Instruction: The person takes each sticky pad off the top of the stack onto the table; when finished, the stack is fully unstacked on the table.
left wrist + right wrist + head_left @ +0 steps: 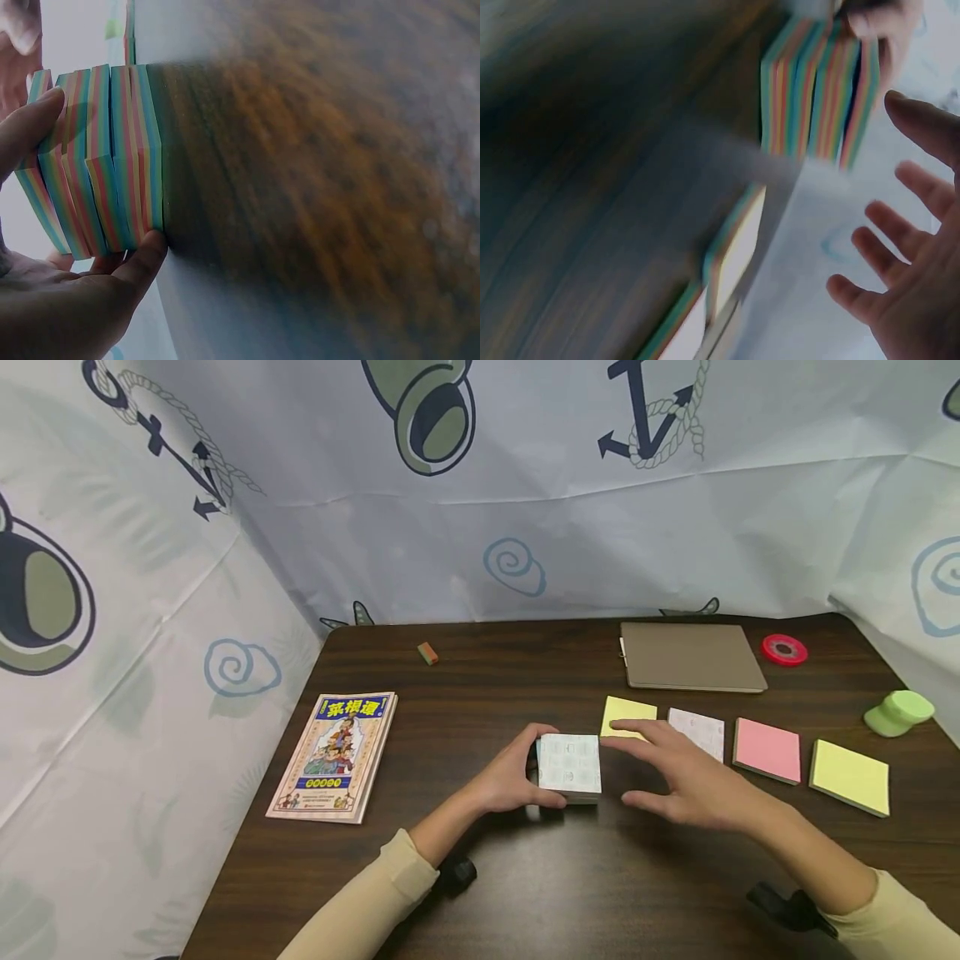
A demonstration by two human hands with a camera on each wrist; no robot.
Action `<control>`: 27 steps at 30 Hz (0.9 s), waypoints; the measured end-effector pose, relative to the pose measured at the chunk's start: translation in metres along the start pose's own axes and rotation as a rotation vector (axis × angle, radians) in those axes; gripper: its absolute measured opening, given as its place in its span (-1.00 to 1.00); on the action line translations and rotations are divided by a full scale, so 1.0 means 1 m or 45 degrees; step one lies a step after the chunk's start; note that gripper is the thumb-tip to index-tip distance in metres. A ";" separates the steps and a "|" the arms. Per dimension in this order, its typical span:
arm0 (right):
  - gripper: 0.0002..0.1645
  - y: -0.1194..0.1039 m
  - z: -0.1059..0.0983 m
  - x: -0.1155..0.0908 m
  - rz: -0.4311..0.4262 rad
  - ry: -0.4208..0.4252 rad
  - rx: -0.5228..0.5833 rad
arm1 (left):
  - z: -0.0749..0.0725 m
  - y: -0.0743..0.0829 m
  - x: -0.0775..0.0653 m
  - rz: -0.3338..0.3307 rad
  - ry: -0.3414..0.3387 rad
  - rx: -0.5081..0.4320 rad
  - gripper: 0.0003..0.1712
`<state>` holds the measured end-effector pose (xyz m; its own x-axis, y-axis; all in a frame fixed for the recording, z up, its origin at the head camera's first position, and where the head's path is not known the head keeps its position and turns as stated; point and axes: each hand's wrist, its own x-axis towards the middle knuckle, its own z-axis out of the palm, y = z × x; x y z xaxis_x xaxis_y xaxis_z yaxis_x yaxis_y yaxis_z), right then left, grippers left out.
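Note:
My left hand [504, 777] grips a stack of square sticky note pads [570, 764], thumb on the near side and fingers on the far side. In the left wrist view the stack's layered striped edges [97, 157] show several pads, slightly out of line. To the right of the stack, my right hand [678, 777] has its fingers spread and holds nothing. It hovers by a yellow pad [622, 708], partly covering it in the head view. Further right lie a white patterned pad [697, 731], a pink pad [767, 750] and another yellow pad [850, 777].
A comic-covered book [330, 760] lies at the left. Toward the back are a small orange-and-green block [427, 652], a flat grey-brown notebook-like item [690, 656] and a red ring-shaped roll [784, 649]. A light green container [900, 713] is near the right edge.

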<state>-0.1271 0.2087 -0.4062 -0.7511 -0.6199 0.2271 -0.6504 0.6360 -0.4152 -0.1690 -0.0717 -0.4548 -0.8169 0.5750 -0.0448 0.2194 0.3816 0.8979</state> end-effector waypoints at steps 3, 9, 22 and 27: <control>-0.12 -0.010 0.014 0.019 -0.019 -0.047 0.035 | 0.000 0.001 -0.001 -0.029 -0.015 -0.037 0.05; -0.06 -0.020 0.032 0.044 -0.070 -0.055 0.033 | -0.002 0.002 -0.002 -0.062 -0.035 -0.062 0.04; -0.13 -0.022 0.035 0.053 -0.032 -0.089 0.059 | -0.002 0.001 -0.001 -0.086 -0.030 -0.082 0.01; -0.14 -0.018 0.025 0.046 0.019 -0.110 0.072 | -0.001 0.001 -0.001 -0.076 -0.032 -0.107 0.00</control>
<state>-0.1468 0.1571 -0.4102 -0.7466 -0.6493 0.1445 -0.6299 0.6203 -0.4674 -0.1685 -0.0730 -0.4536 -0.8132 0.5715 -0.1094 0.1242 0.3542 0.9269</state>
